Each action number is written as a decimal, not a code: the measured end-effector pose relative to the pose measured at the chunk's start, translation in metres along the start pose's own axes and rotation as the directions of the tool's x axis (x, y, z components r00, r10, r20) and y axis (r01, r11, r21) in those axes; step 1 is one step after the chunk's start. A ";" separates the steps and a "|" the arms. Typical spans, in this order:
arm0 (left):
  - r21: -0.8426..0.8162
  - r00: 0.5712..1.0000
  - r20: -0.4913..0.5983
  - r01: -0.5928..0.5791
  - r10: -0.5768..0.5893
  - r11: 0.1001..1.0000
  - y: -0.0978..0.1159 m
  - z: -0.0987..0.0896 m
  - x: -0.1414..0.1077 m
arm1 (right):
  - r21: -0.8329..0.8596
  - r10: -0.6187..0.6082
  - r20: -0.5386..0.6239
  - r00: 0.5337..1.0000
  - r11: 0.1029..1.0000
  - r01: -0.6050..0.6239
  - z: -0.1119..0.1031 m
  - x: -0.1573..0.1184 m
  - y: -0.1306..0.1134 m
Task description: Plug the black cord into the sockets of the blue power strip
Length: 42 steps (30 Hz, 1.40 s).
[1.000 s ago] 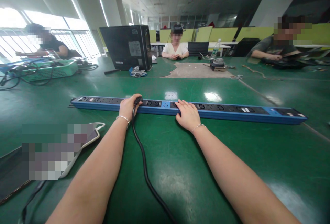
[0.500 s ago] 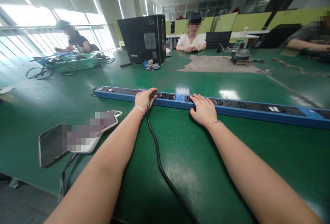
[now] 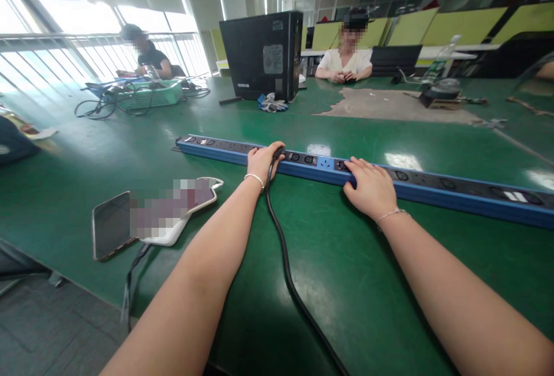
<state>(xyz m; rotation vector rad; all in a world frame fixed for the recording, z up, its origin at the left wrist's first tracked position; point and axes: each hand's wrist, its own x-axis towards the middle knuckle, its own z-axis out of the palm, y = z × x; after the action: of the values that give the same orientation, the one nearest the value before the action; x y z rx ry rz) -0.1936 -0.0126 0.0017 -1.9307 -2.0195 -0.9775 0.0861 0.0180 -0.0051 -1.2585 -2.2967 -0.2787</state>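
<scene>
A long blue power strip [image 3: 242,154] with black socket panels lies across the green table. My left hand [image 3: 263,162] is closed around the black plug [image 3: 278,152] of a power cord, which sits at one of the sockets; how deep it goes in cannot be made out. From the plug, the black cord [image 3: 285,255] runs down the table towards me. My right hand [image 3: 373,185] grips the strip farther right, fingers over its top and thumb against the near side. A lone blue socket panel [image 3: 325,163] shows between my hands.
Two phones, one dark [image 3: 113,226] and one in a white case [image 3: 173,235], lie left of my left arm. Beyond the strip stand a black computer tower [image 3: 246,56], a glove [image 3: 272,103] and a green basket [image 3: 162,94] of cables. People sit across the table.
The view has turned left, so everything appears farther right, and a dark blue shape shows at the left edge. Both hands keep their places on the plug and strip.
</scene>
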 end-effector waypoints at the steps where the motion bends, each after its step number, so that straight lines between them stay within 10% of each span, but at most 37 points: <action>1: -0.006 1.000 -0.008 -0.002 0.002 1.000 -0.001 0.002 0.000 | -0.004 0.002 0.002 1.000 1.000 -0.002 0.000 0.000 0.000; 13: -0.171 0.986 -0.011 0.159 -0.163 0.972 0.011 -0.013 0.005 | 0.004 0.003 0.017 1.000 1.000 -0.003 0.000 0.000 0.001; 42: -0.085 0.988 0.120 -0.088 0.098 0.992 0.094 0.023 0.001 | 0.057 0.026 -0.029 0.999 0.998 -0.025 -0.002 0.002 -0.005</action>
<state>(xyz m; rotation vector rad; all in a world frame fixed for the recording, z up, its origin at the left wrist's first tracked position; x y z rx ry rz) -0.0980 -0.0045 0.0156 -2.1569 -1.9605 -0.9519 0.0815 0.0158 -0.0024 -1.2462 -2.2457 -0.2202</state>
